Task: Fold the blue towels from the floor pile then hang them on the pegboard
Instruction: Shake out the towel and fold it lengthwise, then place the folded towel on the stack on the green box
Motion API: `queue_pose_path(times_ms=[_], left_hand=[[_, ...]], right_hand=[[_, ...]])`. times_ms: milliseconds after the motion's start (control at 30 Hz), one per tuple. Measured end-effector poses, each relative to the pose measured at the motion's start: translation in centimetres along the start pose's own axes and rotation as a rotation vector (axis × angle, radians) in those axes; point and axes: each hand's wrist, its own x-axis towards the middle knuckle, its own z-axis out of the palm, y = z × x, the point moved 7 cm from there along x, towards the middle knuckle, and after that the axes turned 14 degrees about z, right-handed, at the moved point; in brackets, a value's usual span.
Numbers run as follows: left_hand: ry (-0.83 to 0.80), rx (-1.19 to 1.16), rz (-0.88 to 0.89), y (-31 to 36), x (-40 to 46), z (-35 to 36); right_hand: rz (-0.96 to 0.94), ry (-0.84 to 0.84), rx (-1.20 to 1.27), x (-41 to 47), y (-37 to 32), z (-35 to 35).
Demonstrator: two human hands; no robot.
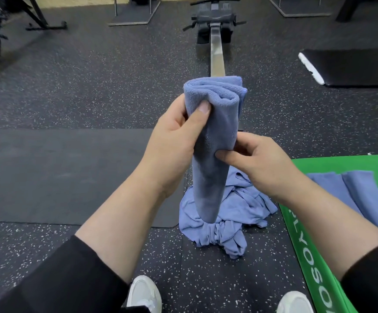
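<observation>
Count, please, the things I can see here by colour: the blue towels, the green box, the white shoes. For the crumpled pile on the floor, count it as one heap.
Blue: 4. One folded towel in both hands, one crumpled heap on the floor, two folded towels on the green box.
Green: 1. The box.
White: 2. The shoes.
Total: 7

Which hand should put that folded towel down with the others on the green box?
Probably the right hand. It already pinches the folded towel, and the folded towels on the green plyo box lie on its side. The left hand is farther away.
</observation>
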Motion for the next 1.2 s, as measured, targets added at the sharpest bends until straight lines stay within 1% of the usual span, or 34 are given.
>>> queue_pose_path(times_ms=[100, 167, 233, 300, 367, 433, 533, 633, 733, 933, 1067, 1200], left_hand=[[-0.039, 0.124, -0.048, -0.3, -0.2, 0.0], [0.014, 0.162, -0.059, -0.5, -0.2, -0.3], [0.098, 0.109, -0.065, -0.5, 0.0, -0.7], [0.161, 0.037, -0.071, -0.5, 0.2, -0.9], [0.226, 0.008, -0.074, -0.6, 0.3, -1.4], [0.291, -0.019, -0.081, -0.6, 0.5, -2.2], [0.361, -0.05, -0.105, -0.6, 0.8, -3.6], [0.416, -0.082, -0.118, -0.6, 0.9, -4.8], [0.438, -0.121, -0.135, -0.9, 0.7, -5.3], [0.466, -0.194, -0.126, -0.3, 0.3, -4.6], [0.449, -0.239, -0.121, 0.1, 0.3, -2.5], [0.472, -0.278, -0.192, -0.6, 0.5, 1.3]], right_hand=[[-0.009, 0.028, 0.003, 0.0, -0.1, -0.1], [0.027, 0.017, 0.043, 0.1, 0.4, 0.0], [0.099, -0.02, 0.012, 0.1, 1.3, 0.6], [0.157, -0.061, -0.084, 0.0, 2.3, 1.5], [0.195, -0.083, -0.161, -0.1, 2.8, 2.0], [0.215, -0.108, -0.182, -0.4, 2.9, 2.1], [0.209, -0.094, -0.213, -0.7, 2.5, 2.2], [0.246, -0.083, -0.26, -0.9, 2.7, 2.2], [0.283, -0.136, -0.25, -1.7, 2.9, 2.3], [0.338, -0.112, -0.248, -4.1, 3.0, 0.3], [0.35, -0.1, -0.234, -6.8, 3.5, -2.3], [0.358, -0.043, -0.2, -10.2, 3.9, -6.8]])
